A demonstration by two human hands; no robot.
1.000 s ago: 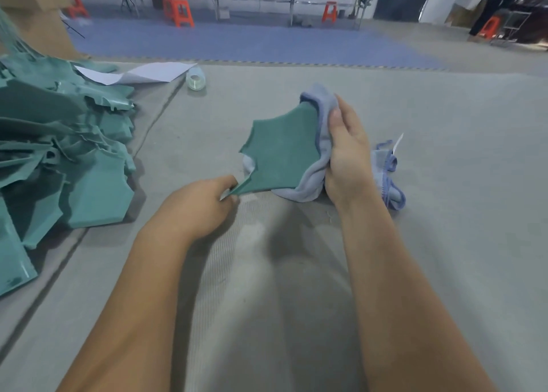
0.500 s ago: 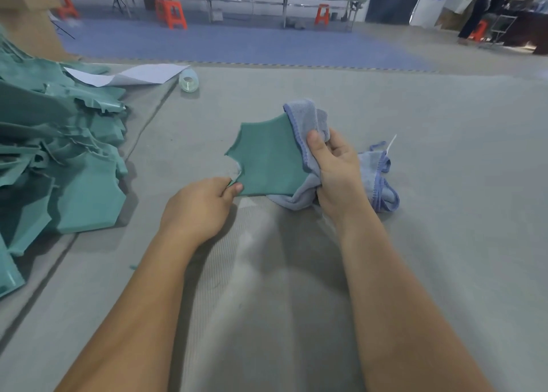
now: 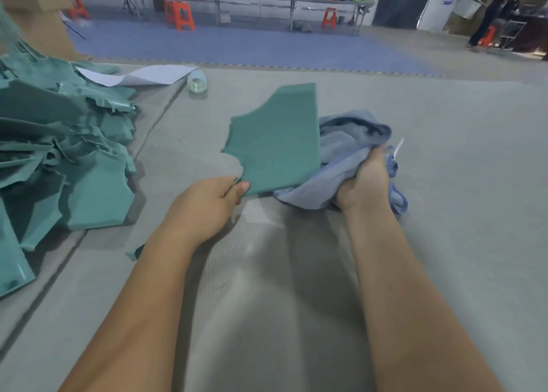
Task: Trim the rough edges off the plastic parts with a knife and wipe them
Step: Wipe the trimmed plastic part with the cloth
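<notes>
Cloth has slid off the panel's face since a moment ago, down to my right.

Grey felt worktop (image 3: 444,184) under all. Flat teal plastic panel (image 3: 275,142) held tilted above it, my left hand (image 3: 207,201) pinching only its near corner; thin grip, could twist and drop. Bunched blue-grey cloth (image 3: 341,154) clenched in my right hand (image 3: 367,181); a trailing fold may snag rough edges.

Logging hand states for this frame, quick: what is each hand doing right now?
Left hand: pinches the lower corner of the green plastic part.
Right hand: grips the bunched blue cloth.
</notes>
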